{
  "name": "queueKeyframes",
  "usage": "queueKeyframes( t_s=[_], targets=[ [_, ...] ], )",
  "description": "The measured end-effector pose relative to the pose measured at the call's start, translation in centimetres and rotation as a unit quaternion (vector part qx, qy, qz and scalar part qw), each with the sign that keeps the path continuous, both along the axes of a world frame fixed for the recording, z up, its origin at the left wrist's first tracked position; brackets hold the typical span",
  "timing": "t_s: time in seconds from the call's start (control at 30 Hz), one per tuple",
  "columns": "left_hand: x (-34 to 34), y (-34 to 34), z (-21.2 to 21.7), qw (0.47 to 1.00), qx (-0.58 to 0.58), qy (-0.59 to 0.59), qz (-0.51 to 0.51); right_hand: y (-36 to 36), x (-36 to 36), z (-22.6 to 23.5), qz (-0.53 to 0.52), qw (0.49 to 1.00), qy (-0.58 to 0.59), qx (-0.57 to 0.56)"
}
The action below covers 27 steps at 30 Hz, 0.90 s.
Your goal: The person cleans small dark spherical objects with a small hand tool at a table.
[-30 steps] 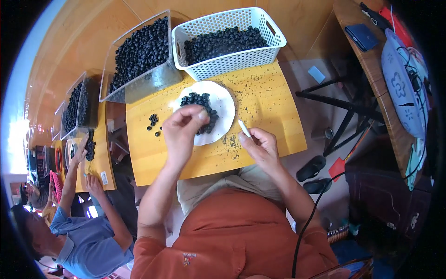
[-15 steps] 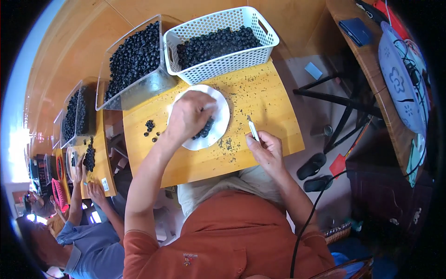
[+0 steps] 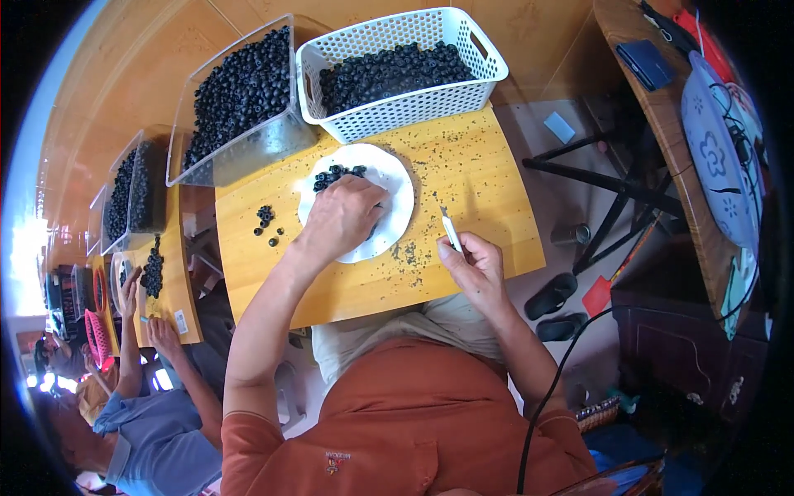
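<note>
My left hand (image 3: 343, 217) is over the scalloped white plate (image 3: 399, 186), fingers curled down among small black ring-like pieces (image 3: 335, 175). Its fingertips are mostly hidden, so what they hold cannot be made out. Above the table's front edge, my right hand (image 3: 473, 266) grips a slim white-handled knife (image 3: 452, 233), its short blade pointing up and away from me. A few loose black pieces (image 3: 265, 217) lie on the wooden table to the left of the plate.
Behind the plate stand a white perforated basket (image 3: 405, 107) and a clear bin (image 3: 248, 103), both holding many black pieces. Dark crumbs (image 3: 409, 255) litter the wooden table (image 3: 488, 190). At the left, a co-worker (image 3: 161, 430) sits at another table. A black cable (image 3: 552, 384) hangs at my right.
My left hand has lowered toward the near part of the plate, uncovering black pieces at its far side. My right hand still holds the knife in about the same place.
</note>
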<state>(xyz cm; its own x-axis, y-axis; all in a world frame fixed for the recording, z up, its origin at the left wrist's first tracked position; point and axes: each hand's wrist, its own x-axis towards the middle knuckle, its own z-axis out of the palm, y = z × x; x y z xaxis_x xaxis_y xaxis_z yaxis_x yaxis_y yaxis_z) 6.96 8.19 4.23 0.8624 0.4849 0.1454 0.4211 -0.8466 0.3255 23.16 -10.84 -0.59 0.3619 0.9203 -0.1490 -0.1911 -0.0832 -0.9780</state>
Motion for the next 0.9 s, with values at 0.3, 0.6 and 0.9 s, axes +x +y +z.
queueKeyframes(
  t_s=[0.3, 0.6, 0.9],
  targets=[
    [0.6, -0.4, 0.0, 0.998, -0.055, -0.033, -0.019, -0.1, 0.1, 0.1, -0.003, 1.000, 0.013, 0.003],
    [0.9, -0.6, -0.8, 0.997, -0.061, -0.047, -0.013, -0.1, 0.1, 0.0, -0.002, 1.000, 0.009, 0.004],
    [0.0, -2.3, 0.0, 0.972, -0.142, -0.179, 0.062, -0.2, 0.3, 0.0, -0.002, 1.000, 0.018, 0.002]
  ],
)
